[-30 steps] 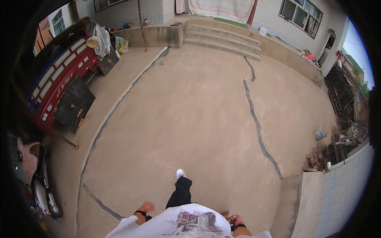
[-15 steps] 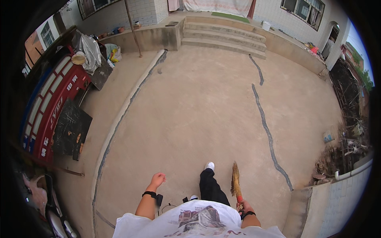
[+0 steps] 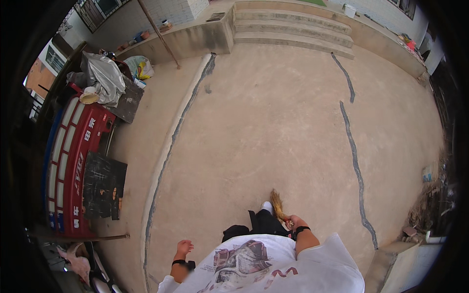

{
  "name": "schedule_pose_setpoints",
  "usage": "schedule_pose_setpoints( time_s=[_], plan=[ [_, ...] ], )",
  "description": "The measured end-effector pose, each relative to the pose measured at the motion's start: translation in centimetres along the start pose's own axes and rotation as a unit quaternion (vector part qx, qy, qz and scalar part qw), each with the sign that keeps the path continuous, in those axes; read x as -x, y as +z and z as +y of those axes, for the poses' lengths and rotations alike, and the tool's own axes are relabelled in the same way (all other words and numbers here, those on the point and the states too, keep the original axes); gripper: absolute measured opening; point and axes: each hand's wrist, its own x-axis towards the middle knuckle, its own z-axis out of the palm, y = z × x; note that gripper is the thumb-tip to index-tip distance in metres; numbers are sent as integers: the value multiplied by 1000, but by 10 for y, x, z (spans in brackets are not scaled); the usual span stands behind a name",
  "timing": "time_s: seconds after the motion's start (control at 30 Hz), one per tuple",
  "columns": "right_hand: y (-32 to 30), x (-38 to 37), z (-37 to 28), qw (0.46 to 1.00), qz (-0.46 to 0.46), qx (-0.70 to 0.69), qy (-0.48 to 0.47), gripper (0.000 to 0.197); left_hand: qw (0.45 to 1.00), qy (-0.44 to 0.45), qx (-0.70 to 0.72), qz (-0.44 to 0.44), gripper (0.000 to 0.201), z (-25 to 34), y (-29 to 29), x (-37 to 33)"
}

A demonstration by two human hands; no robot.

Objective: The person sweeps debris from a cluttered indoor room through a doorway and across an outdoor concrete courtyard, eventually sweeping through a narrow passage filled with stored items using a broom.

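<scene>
A short straw hand broom is in my right hand, its bristles pointing forward and down in front of my legs, beside my white shoe. My fingers are wrapped round the handle, which they mostly hide. Whether the bristle tips touch the concrete floor I cannot tell. My left hand hangs out to the left at about waist height, empty, with its fingers loosely bent. Both wrists wear dark bands.
Ahead, concrete steps lead up to a raised ledge. A red three-wheeled cargo vehicle stands along the left, with a dark board leaning by it. A thin pole rises near the ledge. Brush and a low wall line the right.
The broom has swung left and inward, from out at my right to in front of my legs. My left hand has moved lower and back. The view has tilted down and shifted left.
</scene>
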Motion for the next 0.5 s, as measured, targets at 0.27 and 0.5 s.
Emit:
schedule_pose_setpoints(
  time_s=[0.27,0.5],
  plan=[
    [43,-6,-133,994,43,71,68,14,995,-69,27,-71,17,149,28,-83],
    [160,66,-209,992,115,42,16,15,989,-52,-1,-141,19,363,31,-236]
  ],
)
